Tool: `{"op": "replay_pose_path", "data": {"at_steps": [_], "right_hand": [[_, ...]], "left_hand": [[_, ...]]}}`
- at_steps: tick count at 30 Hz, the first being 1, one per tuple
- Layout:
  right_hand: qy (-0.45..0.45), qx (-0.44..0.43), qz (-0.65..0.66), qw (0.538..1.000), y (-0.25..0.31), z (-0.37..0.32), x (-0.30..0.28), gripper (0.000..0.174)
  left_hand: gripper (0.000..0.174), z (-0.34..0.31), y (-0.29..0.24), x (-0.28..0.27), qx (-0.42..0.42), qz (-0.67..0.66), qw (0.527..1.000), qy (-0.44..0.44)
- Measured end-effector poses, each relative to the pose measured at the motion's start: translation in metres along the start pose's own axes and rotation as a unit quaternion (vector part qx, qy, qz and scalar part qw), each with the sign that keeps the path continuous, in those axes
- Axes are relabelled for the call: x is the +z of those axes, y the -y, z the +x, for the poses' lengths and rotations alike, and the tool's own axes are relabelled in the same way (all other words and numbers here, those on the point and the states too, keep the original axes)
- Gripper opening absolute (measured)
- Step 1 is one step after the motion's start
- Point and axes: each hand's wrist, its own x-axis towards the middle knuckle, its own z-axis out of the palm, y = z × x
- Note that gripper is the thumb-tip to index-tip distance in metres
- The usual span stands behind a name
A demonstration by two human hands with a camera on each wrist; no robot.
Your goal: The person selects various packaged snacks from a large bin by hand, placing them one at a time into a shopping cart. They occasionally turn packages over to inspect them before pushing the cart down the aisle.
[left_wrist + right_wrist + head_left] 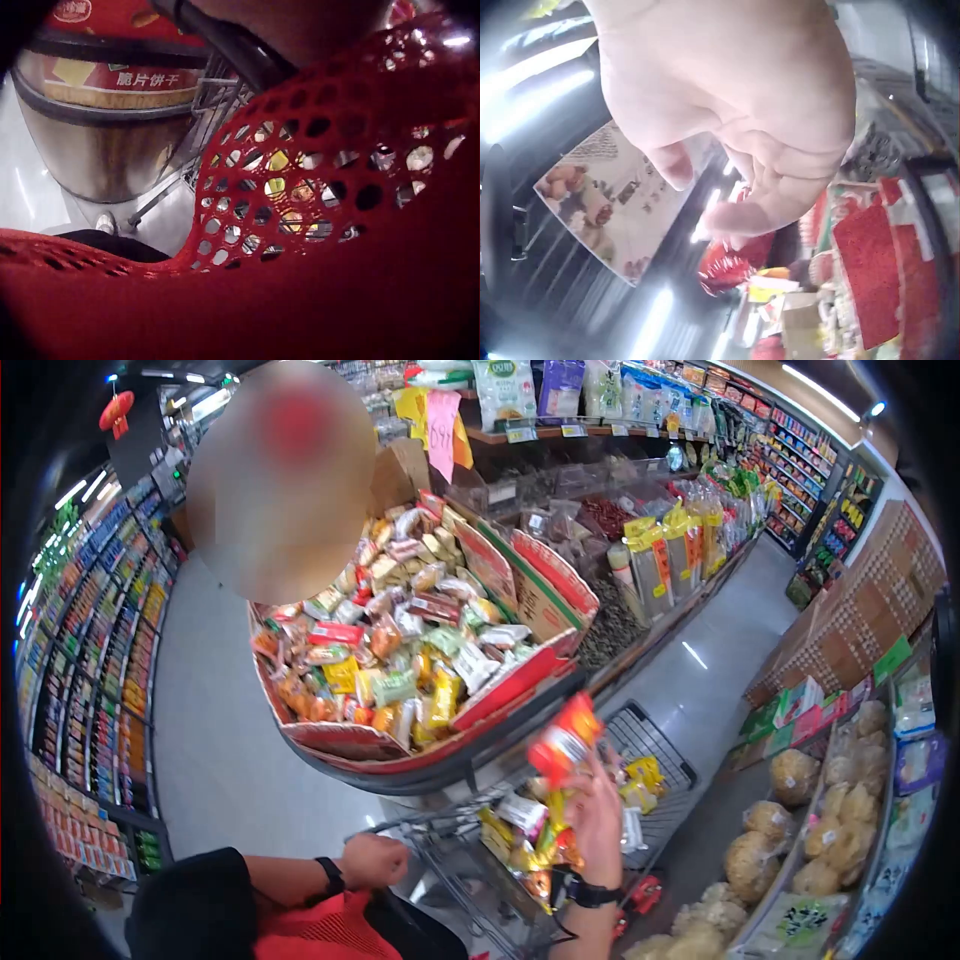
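In the head view my right hand pinches a red and orange snack packet up over the shopping cart. From the right wrist view, the thumb and fingers curl around the upper part of this glossy red packet, hiding some of it. Several wrapped snacks lie in the cart below that hand. My left hand is held in front of the body with curled fingers, beside the near end of the cart, and nothing shows in it. Red mesh cloth fills much of the left wrist view.
A big display bin heaped with wrapped snacks stands ahead, and a person is behind it. Bagged dry goods continue along the counter to the right. Round packaged goods line the right side; shelves run along the left.
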Motion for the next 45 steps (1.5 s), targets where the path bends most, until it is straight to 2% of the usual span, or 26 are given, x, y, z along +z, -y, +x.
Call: {"op": "replay_pose_path", "data": {"at_steps": [2, 4, 6, 9, 11, 12, 13, 14, 16, 17, 18, 19, 22, 23, 24, 25, 26, 27, 28, 30, 31, 33, 37, 38, 42, 45], "right_hand": [[0.077, -0.011, -0.01, 0.997, 0.016, 0.001, 0.022, 0.054], [0.046, -0.055, -0.101, 0.992, 0.014, -0.005, 0.023, 0.043], [0.006, -0.061, -0.207, 0.976, -0.015, -0.009, -0.008, 0.036], [-0.127, 0.056, -0.235, 0.962, -0.109, -0.014, -0.118, 0.03], [-0.174, 0.094, -0.32, 0.926, -0.192, -0.04, -0.226, 0.025], [-0.195, 0.116, -0.359, 0.905, -0.199, -0.044, -0.241, 0.024], [-0.207, 0.088, -0.424, 0.877, -0.206, -0.065, -0.266, 0.025], [-0.223, 0.062, -0.487, 0.842, -0.178, -0.08, -0.251, 0.027], [-0.315, 0.176, -0.545, 0.757, -0.193, -0.1, -0.274, 0.034], [-0.351, 0.168, -0.517, 0.762, -0.19, -0.124, -0.273, 0.023], [-0.318, 0.155, -0.577, 0.736, -0.205, -0.107, -0.275, 0.024], [-0.252, 0.137, -0.605, 0.743, -0.214, -0.106, -0.277, 0.03], [-0.322, -0.004, -0.607, 0.726, -0.236, -0.096, -0.251, 0.042], [-0.261, 0.026, -0.617, 0.742, -0.223, -0.091, -0.248, 0.056], [-0.224, 0.056, -0.654, 0.721, -0.207, -0.08, -0.235, 0.065], [-0.164, 0.035, -0.69, 0.705, -0.209, -0.073, -0.242, 0.066], [-0.176, -0.074, -0.782, 0.594, -0.243, -0.074, -0.261, 0.063], [-0.156, 0.088, -0.724, 0.666, -0.266, -0.072, -0.287, 0.061], [-0.177, 0.096, -0.664, 0.72, -0.279, -0.07, -0.293, 0.059], [-0.168, -0.02, -0.732, 0.66, -0.309, -0.074, -0.306, 0.062], [-0.201, 0.029, -0.68, 0.705, -0.307, -0.072, -0.297, 0.066], [-0.183, 0.102, -0.678, 0.705, -0.298, -0.06, -0.267, 0.067], [-0.161, 0.269, -0.719, 0.62, -0.238, -0.071, -0.238, 0.07], [-0.134, 0.255, -0.717, 0.635, -0.236, -0.08, -0.241, 0.057], [-0.18, 0.152, -0.716, 0.657, -0.191, -0.097, -0.224, 0.05], [-0.174, 0.077, -0.697, 0.691, -0.19, -0.093, -0.198, 0.046]], "left_hand": [[0.011, 0.006, -0.01, -0.011, 0.006, 0.004, 1.0, 0.01], [0.011, 0.009, -0.011, -0.015, 0.002, 0.029, 0.999, 0.036], [0.012, 0.008, -0.008, -0.01, -0.008, 0.037, 0.998, 0.056], [0.012, 0.012, -0.009, -0.013, -0.019, 0.04, 0.997, 0.07], [0.01, 0.013, -0.007, -0.011, -0.018, 0.026, 0.997, 0.076], [0.008, 0.016, -0.003, -0.014, -0.015, 0.024, 0.998, 0.055], [0.007, 0.018, -0.001, -0.013, -0.001, 0.01, 0.999, 0.049], [0.007, 0.017, -0.005, -0.005, 0.01, -0.014, 0.999, 0.049], [0.003, 0.022, -0.012, 0.005, -0.009, -0.027, 0.999, 0.014], [0.003, 0.021, -0.014, 0.013, 0.019, -0.034, 0.998, 0.042], [0.003, 0.02, -0.014, 0.013, 0.015, -0.031, 0.998, 0.049], [0.003, 0.021, -0.012, 0.011, 0.005, -0.02, 0.999, 0.042], [0.003, 0.025, -0.013, 0.01, 0.005, -0.023, 0.999, 0.03], [0.004, 0.023, -0.009, 0.012, 0.014, -0.032, 0.999, 0.035], [0.005, 0.02, -0.001, 0.01, 0.015, -0.032, 0.999, 0.033], [0.007, 0.017, 0.004, 0.006, 0.017, -0.051, 0.997, 0.062], [0.009, 0.015, 0.005, 0.002, 0.01, -0.061, 0.994, 0.085], [0.012, 0.014, -0.001, -0.002, -0.017, -0.027, 0.995, 0.098], [0.009, 0.006, 0.012, 0.011, -0.001, -0.017, 0.996, 0.088], [0.009, 0.006, -0.005, -0.001, -0.024, -0.022, 0.997, 0.068], [0.01, 0.001, 0.003, 0.007, -0.013, -0.007, 0.998, 0.067], [0.012, 0.002, 0.003, -0.001, -0.006, 0.009, 0.999, 0.043], [0.014, 0.006, -0.004, -0.005, -0.013, -0.015, 1.0, 0.023], [0.012, 0.005, -0.008, -0.01, -0.013, 0.011, 0.996, 0.083], [0.015, 0.008, -0.015, -0.021, 0.01, 0.04, 0.997, 0.06], [0.015, 0.009, -0.009, -0.017, 0.035, -0.003, 0.999, 0.037]]}}
